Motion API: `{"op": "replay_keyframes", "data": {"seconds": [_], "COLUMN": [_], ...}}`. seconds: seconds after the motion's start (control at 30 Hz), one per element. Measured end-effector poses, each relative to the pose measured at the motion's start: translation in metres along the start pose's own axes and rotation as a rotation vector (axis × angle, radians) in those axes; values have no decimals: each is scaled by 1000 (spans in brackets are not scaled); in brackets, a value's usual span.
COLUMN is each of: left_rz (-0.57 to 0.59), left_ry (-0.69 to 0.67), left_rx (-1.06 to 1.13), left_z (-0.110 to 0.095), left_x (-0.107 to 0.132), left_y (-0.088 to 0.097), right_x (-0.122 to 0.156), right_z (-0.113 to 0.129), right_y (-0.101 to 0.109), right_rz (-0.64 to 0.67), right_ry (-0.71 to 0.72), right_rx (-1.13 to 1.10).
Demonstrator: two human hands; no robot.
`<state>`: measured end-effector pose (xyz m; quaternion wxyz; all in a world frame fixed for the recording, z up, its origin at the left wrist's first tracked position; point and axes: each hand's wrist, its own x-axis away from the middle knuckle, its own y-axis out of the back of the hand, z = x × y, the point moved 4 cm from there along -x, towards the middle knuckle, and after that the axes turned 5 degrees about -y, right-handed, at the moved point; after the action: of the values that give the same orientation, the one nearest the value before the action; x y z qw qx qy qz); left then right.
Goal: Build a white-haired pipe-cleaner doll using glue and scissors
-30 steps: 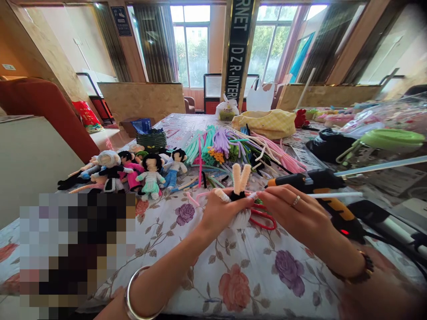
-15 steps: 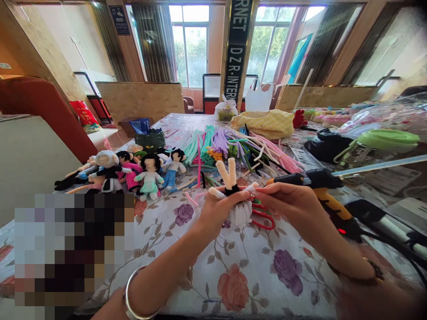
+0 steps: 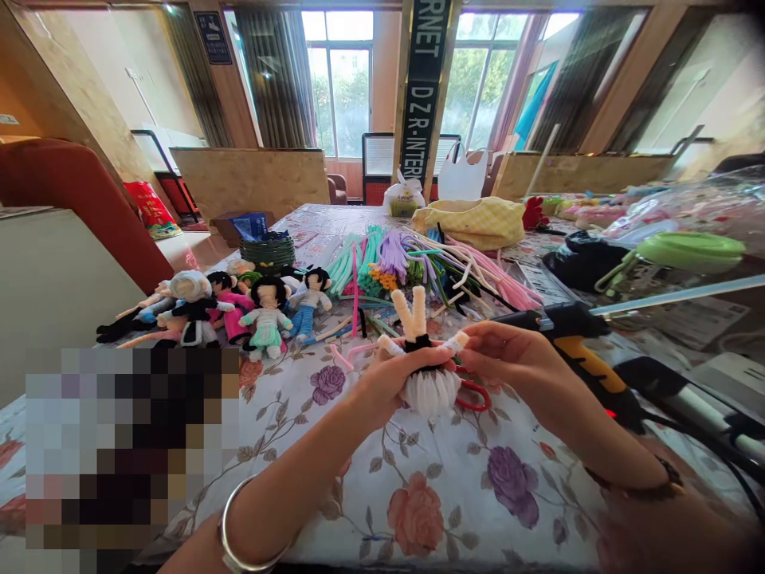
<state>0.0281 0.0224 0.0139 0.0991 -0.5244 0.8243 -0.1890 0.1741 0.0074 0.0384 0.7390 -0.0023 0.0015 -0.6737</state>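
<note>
A small doll of fuzzy pipe cleaners [image 3: 417,344] hangs upside down over the table, its cream legs pointing up, its torso black, its white hair at the bottom. My left hand [image 3: 382,375] is closed round its middle, thumb across the black torso. Two short white arms with cream ends stick out at its sides. At the arm on the right, the fingertips of my right hand [image 3: 499,351] are pinched on its end. Behind the doll lie scissors with red handles [image 3: 476,396], their blades hidden.
Several finished dolls [image 3: 268,315] lie at the left near a dark green basket [image 3: 267,253]. Bundles of coloured pipe cleaners [image 3: 391,255] spread behind my hands. A black and yellow glue gun [image 3: 589,359] with a clear stick lies right. The tablecloth [image 3: 358,510] is flowered.
The doll's arm on the right has come into clearer view, its cream end showing, as my right fingers shifted. The doll has turned slightly, and its white hair shows more fully.
</note>
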Motion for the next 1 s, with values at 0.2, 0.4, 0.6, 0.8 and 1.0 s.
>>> {"op": "replay_keyframes", "data": {"seconds": [0.2,0.4,0.6,0.8,1.0], "left_rz": [-224,-236,-264,-245,-208], "left_ry": [-237,-307,-307,-298,-207], "left_rx": [-265,-367,-472,-356,-124], "left_z": [-7,-11,-16,-13,-6], "left_x": [-1,2,7,4,1], "left_y": [8,6,3,4,3], "right_x": [3,12,19,16,4], "right_z": [2,13,18,20,9], "right_y": [3,-4,-8,-8,0], "right_rz": [-216,-262,-261,-263,-170], "right_ry": [312,608,833,758,429], "right_rx": [280,605,726,722,413]}}
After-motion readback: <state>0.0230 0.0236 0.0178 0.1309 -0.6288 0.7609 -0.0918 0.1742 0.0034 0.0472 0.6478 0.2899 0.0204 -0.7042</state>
